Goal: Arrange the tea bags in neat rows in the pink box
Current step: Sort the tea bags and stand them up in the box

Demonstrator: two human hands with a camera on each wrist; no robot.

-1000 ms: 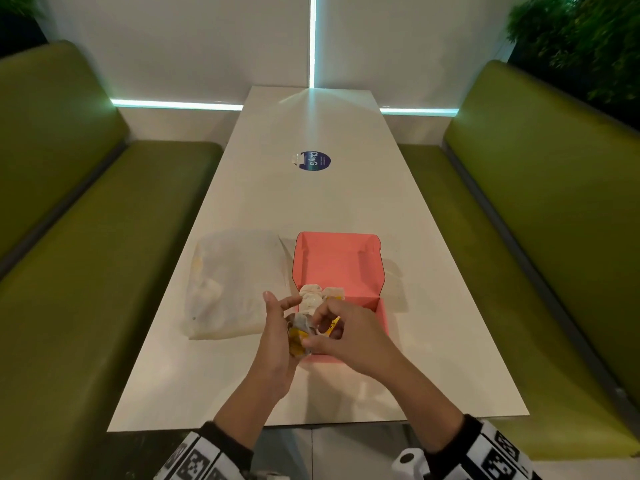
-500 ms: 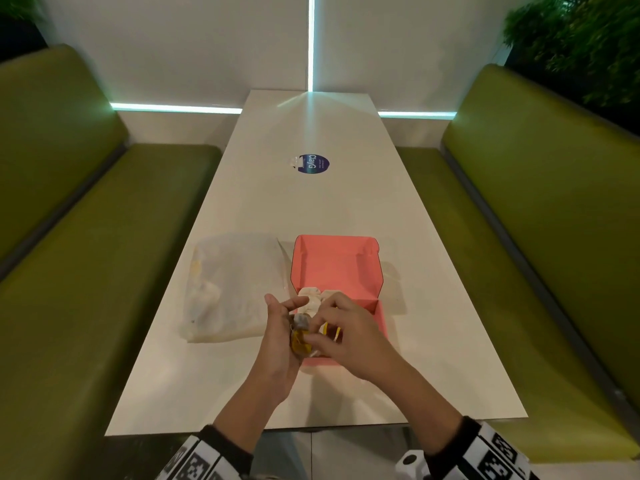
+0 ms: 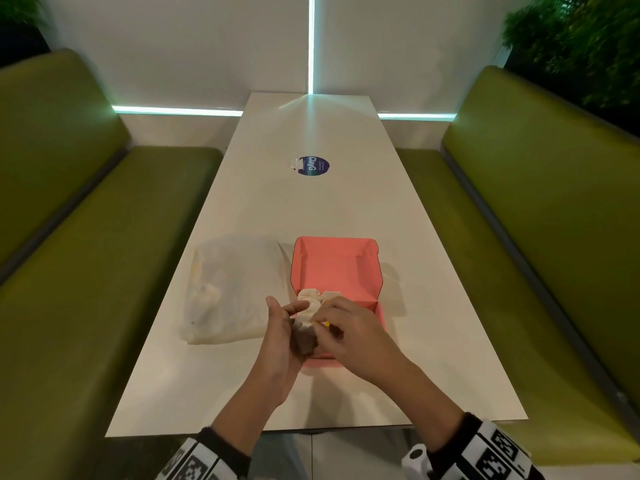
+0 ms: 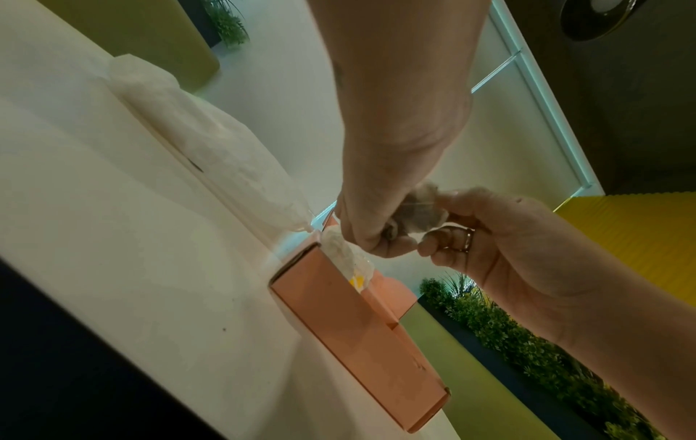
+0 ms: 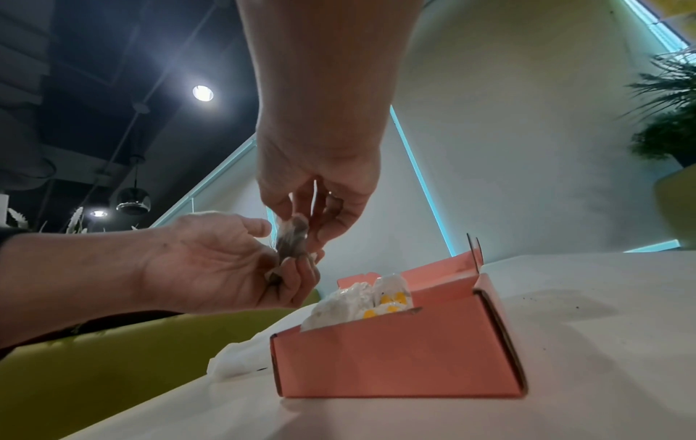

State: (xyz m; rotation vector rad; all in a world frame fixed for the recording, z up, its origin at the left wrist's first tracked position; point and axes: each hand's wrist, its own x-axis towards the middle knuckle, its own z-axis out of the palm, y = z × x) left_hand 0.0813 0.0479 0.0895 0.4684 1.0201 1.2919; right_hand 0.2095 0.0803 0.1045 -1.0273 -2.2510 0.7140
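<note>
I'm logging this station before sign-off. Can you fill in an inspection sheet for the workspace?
Surface: white table, a few dark specks near the box.
Job's things: pink box open, white tea bags in its near end; one tea bag held above it.
Clutter: white bag left of the box; round sticker.
Grippers: left hand and right hand both pinch the held tea bag.
Cables: nothing seen.
Surroundings: green benches, white wall, plants.

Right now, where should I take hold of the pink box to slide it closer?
Probably grip the pink box by its near front wall, coming from your side with the right hand: that wall is flat and bare, while tea bags stick up above the rim.
</note>
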